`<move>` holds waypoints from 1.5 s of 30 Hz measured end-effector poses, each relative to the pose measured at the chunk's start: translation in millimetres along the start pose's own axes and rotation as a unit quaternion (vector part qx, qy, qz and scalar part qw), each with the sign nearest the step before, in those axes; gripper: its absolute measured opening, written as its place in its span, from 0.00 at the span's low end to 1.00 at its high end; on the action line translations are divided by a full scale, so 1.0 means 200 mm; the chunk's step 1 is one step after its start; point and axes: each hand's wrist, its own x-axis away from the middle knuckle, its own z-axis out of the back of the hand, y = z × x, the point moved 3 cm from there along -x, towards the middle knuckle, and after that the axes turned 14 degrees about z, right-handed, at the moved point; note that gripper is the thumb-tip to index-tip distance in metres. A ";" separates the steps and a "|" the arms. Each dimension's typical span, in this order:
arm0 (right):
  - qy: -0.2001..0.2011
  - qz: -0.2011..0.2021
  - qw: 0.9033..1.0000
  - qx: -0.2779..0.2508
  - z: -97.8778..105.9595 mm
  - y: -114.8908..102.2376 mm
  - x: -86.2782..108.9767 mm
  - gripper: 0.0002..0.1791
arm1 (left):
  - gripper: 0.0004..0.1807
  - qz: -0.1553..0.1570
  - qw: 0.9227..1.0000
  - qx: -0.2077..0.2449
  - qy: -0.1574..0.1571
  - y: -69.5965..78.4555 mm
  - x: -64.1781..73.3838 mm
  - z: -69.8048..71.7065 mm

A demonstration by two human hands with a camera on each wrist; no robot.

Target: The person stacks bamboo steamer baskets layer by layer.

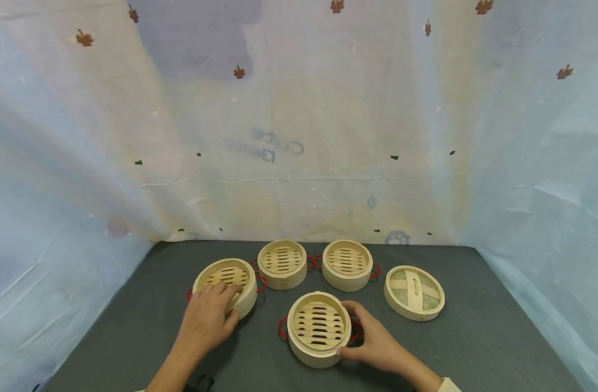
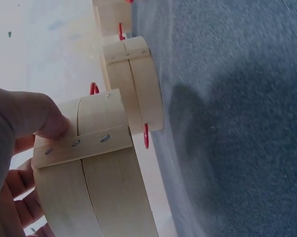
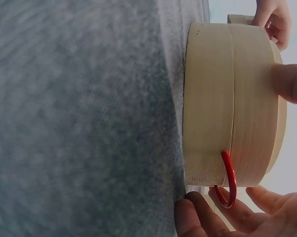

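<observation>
Two hands take hold of two round bamboo baskets on a dark tabletop [image 1: 132, 332].

The left basket [image 1: 250, 302] sits just beyond the left hand [image 1: 208, 316], whose thumb presses the outer wall while the fingers reach over the rim; the right hand [image 1: 377, 340], spread in a wide C, grips the front basket [image 1: 306, 355] from its right side, thumb near, fingers far. The front basket stands nearer the person and to the right, a gap between the two (being round, neither has a long axis, though their red loops [image 1: 282, 328] stick out roughly left and right). Behind stand the rear left basket [image 1: 283, 282] and rear right basket [image 1: 346, 283]; slatted floors show in all four. A woven lid [image 1: 414, 291] lies beyond the right hand.
</observation>
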 end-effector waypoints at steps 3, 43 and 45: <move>0.000 0.000 1.000 0.001 0.00 -0.01 0.00 0.47 | 0.20 -0.003 1.000 0.003 0.008 0.02 0.00 0.01; -0.008 0.025 1.000 0.013 0.00 0.00 0.00 0.48 | 0.21 -0.087 0.994 0.068 0.009 0.23 -0.02 0.05; -0.008 0.022 1.000 0.016 0.00 0.00 -0.01 0.48 | 0.21 -0.090 0.993 0.070 0.004 0.24 -0.02 0.05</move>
